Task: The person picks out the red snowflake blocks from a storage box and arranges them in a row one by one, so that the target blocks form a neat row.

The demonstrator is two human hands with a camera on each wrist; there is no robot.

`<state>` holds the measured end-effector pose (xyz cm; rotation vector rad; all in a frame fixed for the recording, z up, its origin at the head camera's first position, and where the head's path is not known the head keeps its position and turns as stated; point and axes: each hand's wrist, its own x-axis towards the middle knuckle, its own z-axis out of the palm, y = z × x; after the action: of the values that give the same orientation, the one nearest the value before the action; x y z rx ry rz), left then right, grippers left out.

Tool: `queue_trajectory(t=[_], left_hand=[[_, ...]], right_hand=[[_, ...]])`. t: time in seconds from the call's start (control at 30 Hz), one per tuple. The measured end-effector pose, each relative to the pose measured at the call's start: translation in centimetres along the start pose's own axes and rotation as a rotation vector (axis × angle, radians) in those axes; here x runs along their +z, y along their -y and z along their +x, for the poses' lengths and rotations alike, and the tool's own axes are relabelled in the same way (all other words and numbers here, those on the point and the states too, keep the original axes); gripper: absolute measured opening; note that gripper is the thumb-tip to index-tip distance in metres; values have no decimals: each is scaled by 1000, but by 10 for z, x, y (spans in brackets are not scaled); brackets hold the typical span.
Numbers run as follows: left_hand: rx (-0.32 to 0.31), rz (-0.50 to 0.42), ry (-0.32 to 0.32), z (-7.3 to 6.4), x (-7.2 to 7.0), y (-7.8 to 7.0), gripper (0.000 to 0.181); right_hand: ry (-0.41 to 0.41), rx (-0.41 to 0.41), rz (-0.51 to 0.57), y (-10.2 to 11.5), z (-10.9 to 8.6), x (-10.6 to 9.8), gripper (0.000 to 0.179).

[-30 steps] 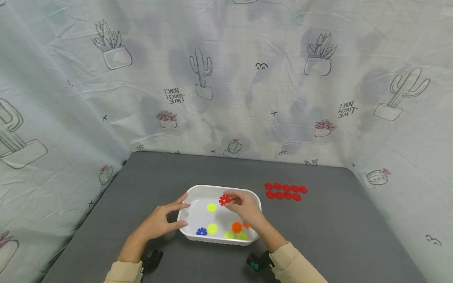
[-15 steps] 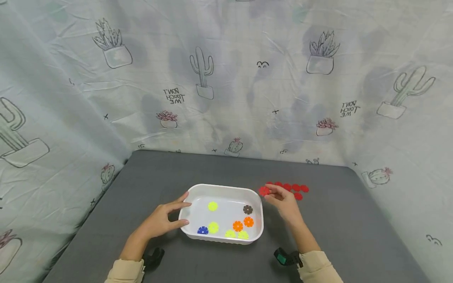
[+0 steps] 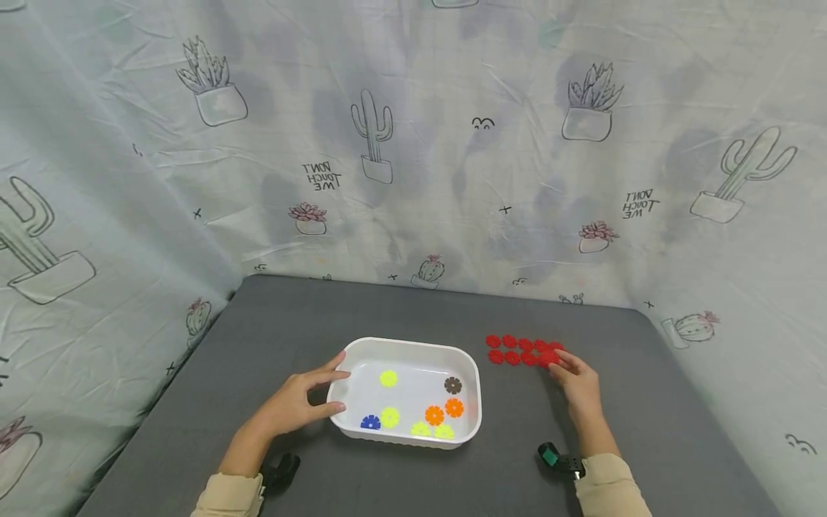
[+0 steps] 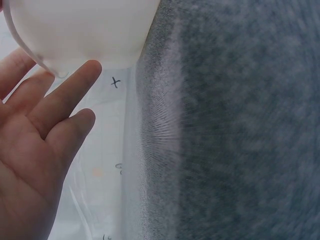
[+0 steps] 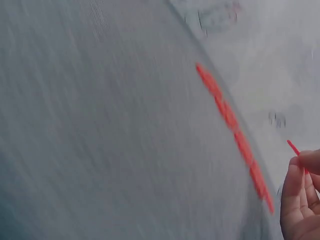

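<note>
My right hand (image 3: pixel 581 388) pinches a red snowflake disc (image 5: pixel 293 147) between thumb and fingers. It is over the right end of two rows of red snowflake discs (image 3: pixel 510 342) on the table, hiding part of that end. My left hand (image 3: pixel 293 403) rests at the left end of a white plastic tray (image 3: pixel 402 439), its fingers spread and nearly straight against the rim. In the tray lie several yellow discs (image 3: pixel 388 378), two orange discs (image 3: pixel 454 408), a brown disc (image 3: pixel 453 385) and a blue disc (image 3: pixel 370 422).
A grey cloth covers the table (image 3: pixel 362 305). Behind and at both sides hangs a pale curtain (image 3: pixel 439 165) printed with cactus drawings. On each wrist sits a dark strapped device, such as the right wrist device (image 3: pixel 559 460).
From above the tray, my right hand has moved right with the red disc to the far end of the red rows, uncovering the brown disc. My left hand stays on the tray.
</note>
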<state>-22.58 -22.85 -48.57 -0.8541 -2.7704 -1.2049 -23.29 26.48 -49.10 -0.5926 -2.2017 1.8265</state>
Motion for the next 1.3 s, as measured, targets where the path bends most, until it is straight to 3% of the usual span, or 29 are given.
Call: queue_trajectory(t=[0.3,0.7,0.83,1.0,1.13,1.3], left_hand=[[5,-26,16,1,3,2,55],[10,-1,5,4,2,0,55],[7,-1,4,4,2,0,54],[9,-2,6,3,2,1,54],[17,2,-1,1,1,2,54],[35,17,-14,-1,-1,2,58]], right_hand=[[-68,12,-91,-16,11,-20,43],[-123,-53,-415,-17,17,-21,37],[-133,-50,-473,-16,17,-20,39],[-121,-13,-390,-14,13,-20,42],[-56,17,-274,-8,6,-23,44],[-2,-14,-281,8,-10,-29,47]])
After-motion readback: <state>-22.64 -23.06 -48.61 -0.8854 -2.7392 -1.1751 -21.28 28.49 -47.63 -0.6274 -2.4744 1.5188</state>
